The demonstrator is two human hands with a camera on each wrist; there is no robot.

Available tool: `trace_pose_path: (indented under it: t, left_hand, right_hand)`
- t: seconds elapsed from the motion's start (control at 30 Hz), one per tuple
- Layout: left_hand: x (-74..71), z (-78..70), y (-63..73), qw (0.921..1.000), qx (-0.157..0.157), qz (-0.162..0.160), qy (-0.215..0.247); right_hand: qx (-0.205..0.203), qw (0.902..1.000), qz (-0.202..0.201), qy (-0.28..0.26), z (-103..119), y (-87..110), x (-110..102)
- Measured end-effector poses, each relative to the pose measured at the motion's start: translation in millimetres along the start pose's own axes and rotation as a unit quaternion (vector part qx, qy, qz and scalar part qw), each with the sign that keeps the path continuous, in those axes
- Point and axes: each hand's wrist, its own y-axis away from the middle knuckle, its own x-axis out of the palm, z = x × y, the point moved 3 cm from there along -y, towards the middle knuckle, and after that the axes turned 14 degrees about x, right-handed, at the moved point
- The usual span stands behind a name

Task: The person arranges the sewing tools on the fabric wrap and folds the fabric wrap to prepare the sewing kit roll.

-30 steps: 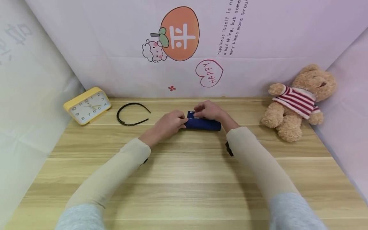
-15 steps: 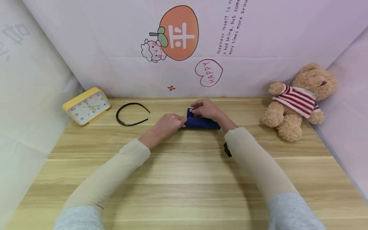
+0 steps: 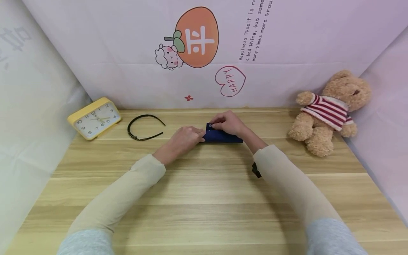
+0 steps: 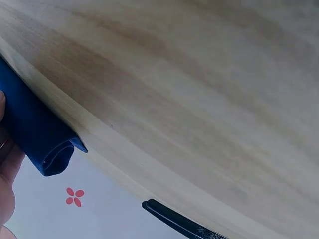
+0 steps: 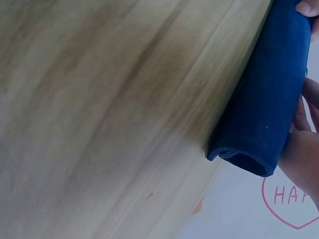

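A rolled dark blue cloth case (image 3: 223, 137) lies near the back of the table, its small flap (image 3: 209, 126) with a round metal snap showing on the far side. At its left end my left hand (image 3: 186, 138) pinches the roll between thumb and fingers. My right hand (image 3: 229, 124) reaches over the roll and holds the flap by the snap; its fingertips partly cover it. In the left wrist view, the roll's coiled end (image 4: 59, 158) shows beside my left fingers. In the right wrist view, the other end is hollow, and my right hand (image 5: 301, 154) is behind the roll.
Left of the hands lies a black headband (image 3: 140, 137), with a yellow alarm clock (image 3: 95, 118) beyond it. At the right back sits a teddy bear (image 3: 331, 109) in a striped sweater. A printed white backdrop (image 3: 127, 71) rises behind the table's rear edge.
The flap rose slightly half a second ago and is lower now. My right fingers have shifted on it, and the right forearm has moved a little to the right. My left hand keeps its grip.
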Motion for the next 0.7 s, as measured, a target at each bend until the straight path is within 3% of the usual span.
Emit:
trace_pose_path:
  t: [0.47, 0.7]
  left_hand:
    - [-1.0, -1.6, -7.5, 0.9965, -0.08, 0.007, -0.02]
    - [0.4, -4.1, -7.7, 0.9962, -0.085, -0.005, -0.019]
  right_hand:
    - [-0.013, 0.9998, -0.004, 0.013, -1.7, 5.2, 1.5]
    - [-0.008, 0.9993, -0.018, 0.032, -2.0, 6.4, 2.5]
